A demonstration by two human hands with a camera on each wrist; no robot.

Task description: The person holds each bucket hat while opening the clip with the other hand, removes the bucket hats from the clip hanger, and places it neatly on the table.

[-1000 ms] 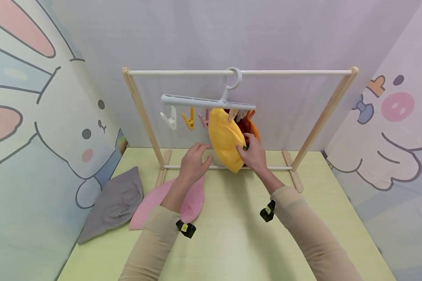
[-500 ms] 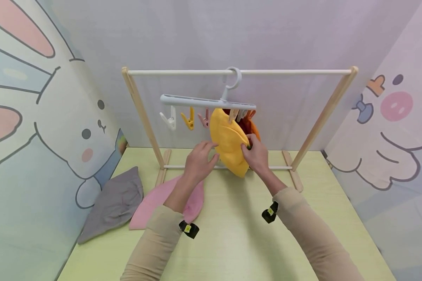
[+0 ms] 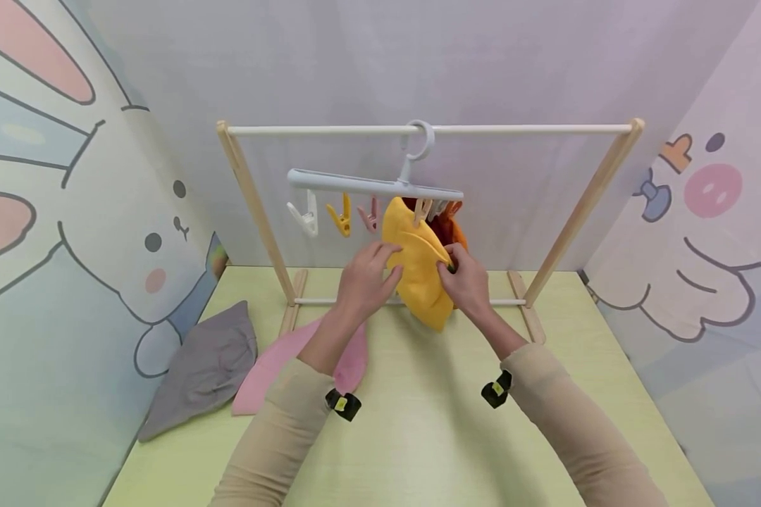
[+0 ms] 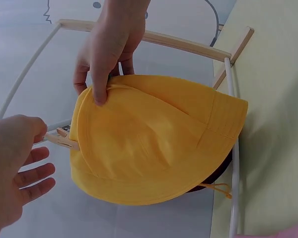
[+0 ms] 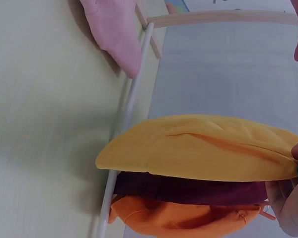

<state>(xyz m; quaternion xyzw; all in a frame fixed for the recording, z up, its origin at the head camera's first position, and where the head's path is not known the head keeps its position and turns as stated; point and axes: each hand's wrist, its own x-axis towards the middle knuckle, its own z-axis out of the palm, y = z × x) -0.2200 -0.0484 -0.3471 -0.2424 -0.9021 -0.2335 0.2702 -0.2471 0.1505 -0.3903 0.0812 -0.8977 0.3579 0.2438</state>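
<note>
Two hands at soft yellow cloth hat (image 3: pixel 421 271), right hand (image 3: pixel 466 283) fingers pinching brim, left hand (image 3: pixel 363 282) fingers spread.

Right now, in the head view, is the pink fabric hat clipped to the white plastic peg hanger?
No, the pink fabric hat lies flat on the green table, below the white plastic peg hanger.

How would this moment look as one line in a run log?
right hand: pinches yellow hat brim | left hand: open beside hat | hat: clipped on peg hanger
</note>
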